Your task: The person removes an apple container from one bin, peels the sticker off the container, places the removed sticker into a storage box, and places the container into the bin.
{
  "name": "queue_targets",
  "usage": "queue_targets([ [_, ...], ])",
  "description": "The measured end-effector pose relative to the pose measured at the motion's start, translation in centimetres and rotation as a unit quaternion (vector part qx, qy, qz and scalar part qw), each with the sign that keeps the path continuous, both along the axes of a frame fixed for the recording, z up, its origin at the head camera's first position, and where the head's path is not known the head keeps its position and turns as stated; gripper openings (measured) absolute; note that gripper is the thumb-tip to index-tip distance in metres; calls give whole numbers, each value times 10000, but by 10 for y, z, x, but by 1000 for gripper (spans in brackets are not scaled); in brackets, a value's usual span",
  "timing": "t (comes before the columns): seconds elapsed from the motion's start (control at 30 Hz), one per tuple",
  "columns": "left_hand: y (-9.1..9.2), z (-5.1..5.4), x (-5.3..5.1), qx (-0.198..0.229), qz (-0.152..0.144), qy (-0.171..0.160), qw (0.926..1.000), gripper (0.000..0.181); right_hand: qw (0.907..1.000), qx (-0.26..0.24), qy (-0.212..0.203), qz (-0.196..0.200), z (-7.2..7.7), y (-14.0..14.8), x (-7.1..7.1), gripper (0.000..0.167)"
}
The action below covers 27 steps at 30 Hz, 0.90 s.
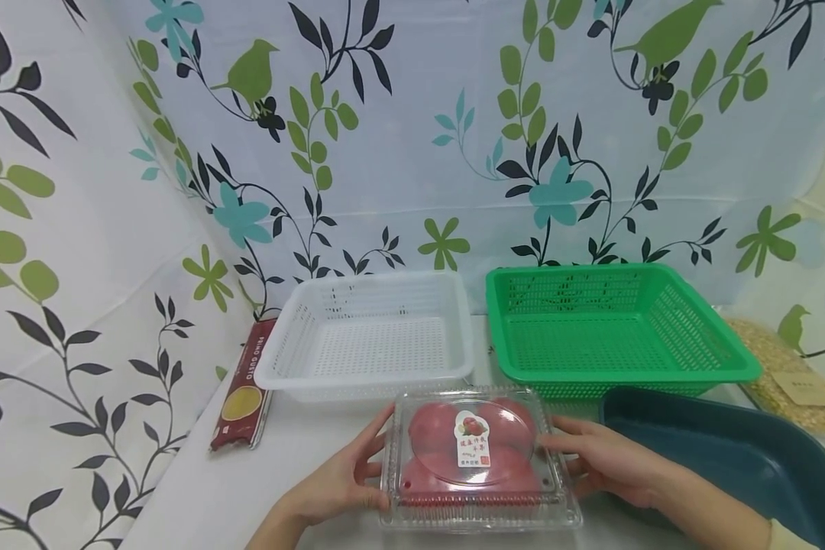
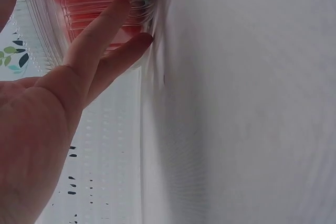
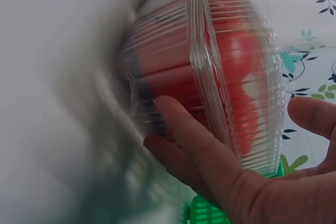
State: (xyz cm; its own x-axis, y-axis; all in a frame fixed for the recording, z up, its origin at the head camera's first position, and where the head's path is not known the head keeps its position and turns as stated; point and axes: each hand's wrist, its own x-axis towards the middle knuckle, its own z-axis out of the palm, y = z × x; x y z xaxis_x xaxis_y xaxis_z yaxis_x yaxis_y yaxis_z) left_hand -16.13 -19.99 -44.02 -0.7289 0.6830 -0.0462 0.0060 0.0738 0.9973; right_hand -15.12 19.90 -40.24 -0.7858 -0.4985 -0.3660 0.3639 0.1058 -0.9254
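Note:
A clear plastic clamshell box (image 1: 481,516) of red apples (image 1: 433,428) stands near the front of the white table, a label with an apple picture on its lid. My left hand (image 1: 340,477) rests against the box's left side. On the right side, my right hand (image 1: 601,458) touches the box. Fairly straight fingers (image 2: 86,56) reach along the ribbed wall to its lower edge in the left wrist view. Likewise, the right fingers (image 3: 191,135) lie along the lower wall, the thumb standing off from it. Whether the box's underside touches the table is unclear.
Behind the box stand a white basket (image 1: 364,382) and a green basket (image 1: 626,376). A dark blue tray (image 1: 715,451) lies at the right under my forearm. A red pasta packet (image 1: 244,389) is at the left, a bag of yellowish grains (image 1: 784,367) at far right.

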Motion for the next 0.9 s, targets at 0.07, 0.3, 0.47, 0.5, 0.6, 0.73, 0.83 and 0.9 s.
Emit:
queue_targets([
  [0.07,0,0,0,-25,23,-24,10000,116,10000,62,9,-57,2,3,0,81],
  [0.3,-2,0,-2,47,-84,-52,9999,116,9996,131,210,-166,15,17,-7,78],
  [0.47,-7,2,-4,104,-70,96,9999,112,9957,562,735,-82,29,26,-10,73],
  [0.5,-8,2,-4,114,-24,164,9998,110,9944,651,827,-91,33,27,-11,73],
  [0.6,-7,3,-5,72,206,453,9987,101,9893,883,1154,-84,45,27,-14,72],
  [0.73,-3,4,-6,29,577,826,9949,92,9835,1000,1509,-77,60,21,-17,71],
  [0.83,2,5,-4,-11,921,1075,9899,86,9785,1055,1769,-54,67,15,-20,72],
  [0.9,6,5,-3,-46,1154,1313,9846,82,9758,1026,1931,-38,69,11,-23,71],
])
